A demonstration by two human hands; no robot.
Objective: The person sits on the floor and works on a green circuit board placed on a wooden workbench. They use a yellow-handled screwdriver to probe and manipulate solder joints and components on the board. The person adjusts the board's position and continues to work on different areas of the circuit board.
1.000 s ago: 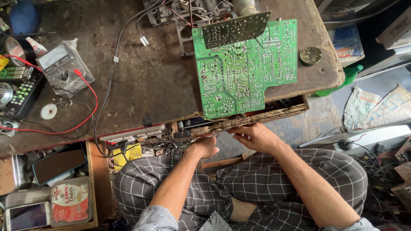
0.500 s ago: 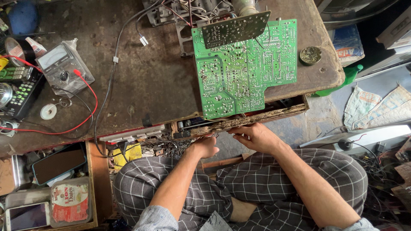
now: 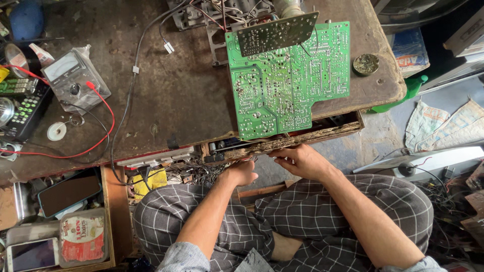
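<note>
**Head view: both hands at the drawer under the circuit board**

Head camera looks down on a seated person in checked trousers at a worn brown counter [image 3: 166, 100]. The left hand [image 3: 241, 172] is curled into a loose fist at the front edge of a shallow wooden drawer [image 3: 302, 138] that stands open below the counter's edge; whether it grips anything is hard to tell, since the fingers are tucked under. The right hand [image 3: 301, 160] lies just beside it, fingers bent together against the drawer's splintered front lip, touching the wood.

A green circuit board [image 3: 287, 85] lies solder side up on the counter, its near corner hanging over the drawer. A smaller dark board [image 3: 277, 32] rests tilted across its far edge. A round tin lid [image 3: 366, 64] sits to the right of the green board, apart from it.

Far left on the counter stands a meter [image 3: 70, 80] with a red lead [image 3: 103, 131] looping toward the near edge. A black cable [image 3: 132, 85] runs down the counter's middle. Below left, a phone [image 3: 68, 194] lies in a tray.
</note>
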